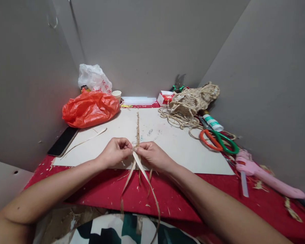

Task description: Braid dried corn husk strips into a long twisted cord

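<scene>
My left hand (118, 149) and my right hand (152, 154) meet over the front half of a pale board, fingertips nearly touching. Both are closed in a pinch on a flat, cream-coloured fibre strip (139, 163). Its long tail curves down past the table edge toward my lap. Beyond my fingers a narrow brown braided cord (138, 125) lies straight on the board, and its near end is hidden by my hands. Other loose strips (128, 179) hang below my hands over the red cloth.
A red plastic bag (91, 108) and a phone (63, 141) lie left. At right are a bundle of twine (193, 100), orange-and-green-handled scissors (220, 141), a glue stick (212, 122) and a pink glue gun (266, 174). Grey panels (147, 44) enclose the table.
</scene>
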Tool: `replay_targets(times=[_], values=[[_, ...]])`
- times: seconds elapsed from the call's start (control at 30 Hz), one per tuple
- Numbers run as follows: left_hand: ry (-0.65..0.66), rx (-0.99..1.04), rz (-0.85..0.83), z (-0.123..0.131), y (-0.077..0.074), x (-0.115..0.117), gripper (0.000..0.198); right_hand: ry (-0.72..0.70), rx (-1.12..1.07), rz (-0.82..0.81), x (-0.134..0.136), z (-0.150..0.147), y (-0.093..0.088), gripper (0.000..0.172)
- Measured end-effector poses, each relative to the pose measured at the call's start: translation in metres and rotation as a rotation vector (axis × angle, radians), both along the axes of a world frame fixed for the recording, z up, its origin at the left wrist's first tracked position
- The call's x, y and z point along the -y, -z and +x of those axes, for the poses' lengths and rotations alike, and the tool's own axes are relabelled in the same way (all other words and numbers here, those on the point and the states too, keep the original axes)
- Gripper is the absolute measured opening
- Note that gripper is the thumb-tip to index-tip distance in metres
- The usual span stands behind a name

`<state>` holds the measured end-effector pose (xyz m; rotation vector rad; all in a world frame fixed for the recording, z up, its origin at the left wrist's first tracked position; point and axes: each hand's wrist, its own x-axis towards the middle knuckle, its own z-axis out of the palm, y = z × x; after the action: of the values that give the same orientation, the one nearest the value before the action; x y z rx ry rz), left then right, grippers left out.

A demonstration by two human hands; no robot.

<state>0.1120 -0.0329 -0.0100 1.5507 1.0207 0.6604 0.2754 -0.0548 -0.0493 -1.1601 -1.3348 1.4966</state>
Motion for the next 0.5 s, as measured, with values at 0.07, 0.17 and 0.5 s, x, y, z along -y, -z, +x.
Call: replay_targets(times=[0.07,0.17,0.5], values=[[-0.008,0.008,-0.008,0.000,-0.002,0.002,0.010,-0.003,0.003,-0.015,0.000,0.000,0.000,0.031],[-0.002,0.033,-0.033,0.002,-0.010,0.008,0.010,-0.013,0.033,-0.015,0.000,0.000,0.002,0.031],[-0.247,0.294,0.192,-0.040,-0.119,0.005,0.005,-0.018,0.211,0.035,-0.001,-0.001,0.004,0.030]])
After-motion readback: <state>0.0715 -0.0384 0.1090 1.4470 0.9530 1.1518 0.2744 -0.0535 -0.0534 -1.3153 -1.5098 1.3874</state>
